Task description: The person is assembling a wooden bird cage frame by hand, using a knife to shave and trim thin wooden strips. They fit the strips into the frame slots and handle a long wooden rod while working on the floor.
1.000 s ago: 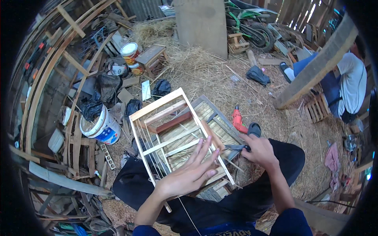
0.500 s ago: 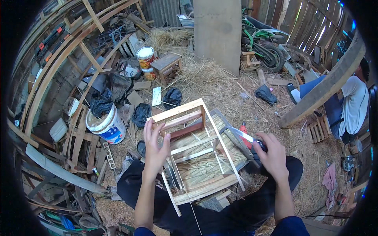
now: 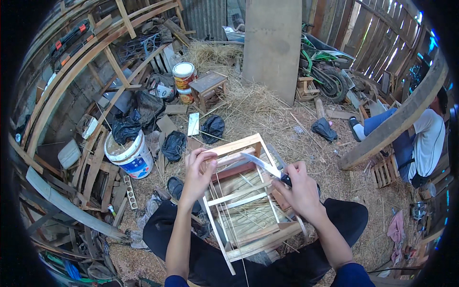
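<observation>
The floor (image 3: 356, 191) carries straw (image 3: 253, 104) and black bags (image 3: 213, 128).

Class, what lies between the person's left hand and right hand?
The knife blade and part of the wooden frame, as the head view shows.

Smooth, matt, bare wood forms the slatted frame (image 3: 239, 193) at six o'clock. At the dial's centre, the knife blade (image 3: 264, 166) is shiny metal. At nine o'clock, a bucket (image 3: 136, 160) of smooth, glossy plastic sits below a crinkled plastic bag (image 3: 125, 132). At twelve, ribbed metal sheeting (image 3: 203, 19); at one, a matt wooden board (image 3: 271, 52); at four, a rumpled cloth (image 3: 396, 230).
</observation>
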Demonstrator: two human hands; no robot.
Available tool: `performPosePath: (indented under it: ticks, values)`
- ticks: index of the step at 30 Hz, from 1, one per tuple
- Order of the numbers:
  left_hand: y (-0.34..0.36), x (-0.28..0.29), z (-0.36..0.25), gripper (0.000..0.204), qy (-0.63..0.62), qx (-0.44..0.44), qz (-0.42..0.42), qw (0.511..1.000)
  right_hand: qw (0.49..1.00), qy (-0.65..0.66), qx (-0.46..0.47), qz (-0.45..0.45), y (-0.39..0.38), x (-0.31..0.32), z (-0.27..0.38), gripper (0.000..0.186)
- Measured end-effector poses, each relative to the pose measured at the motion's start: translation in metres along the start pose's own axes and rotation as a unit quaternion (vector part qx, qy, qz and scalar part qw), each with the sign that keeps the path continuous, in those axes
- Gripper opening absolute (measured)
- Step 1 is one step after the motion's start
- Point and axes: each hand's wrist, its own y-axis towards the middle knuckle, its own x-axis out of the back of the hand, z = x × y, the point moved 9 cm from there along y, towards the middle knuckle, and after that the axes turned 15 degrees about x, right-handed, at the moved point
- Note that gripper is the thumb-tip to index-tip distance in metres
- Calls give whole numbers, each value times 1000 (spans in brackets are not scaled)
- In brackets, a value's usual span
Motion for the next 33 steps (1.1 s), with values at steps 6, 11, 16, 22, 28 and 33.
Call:
performPosePath:
  ticks: [6, 11, 16, 22, 28, 33]
  values:
    - [-16, 0, -8, 21, 29, 3, -38, 999, 996, 60, 31, 62, -3, -14, 2, 36]
    - [-22, 0, 4, 14, -78, 41, -94, 992, 998, 54, 28, 23, -4, -3, 4, 38]
    - [-12, -1, -4, 14, -97, 82, -122, 984, 999, -1, 46, 17, 13, 9, 3, 36]
    - [-21, 3, 19, 14, -102, 79, -117, 985, 996, 47, 59, 54, -7, -7, 71, 29]
    - [-28, 2, 25, 15, -174, 78, -113, 975, 985, 118, -10, 129, -16, -58, 98, 52]
    - [-51, 9, 21, 24, -159, 67, -116, 978, 989, 110, -10, 96, -2, -48, 70, 66]
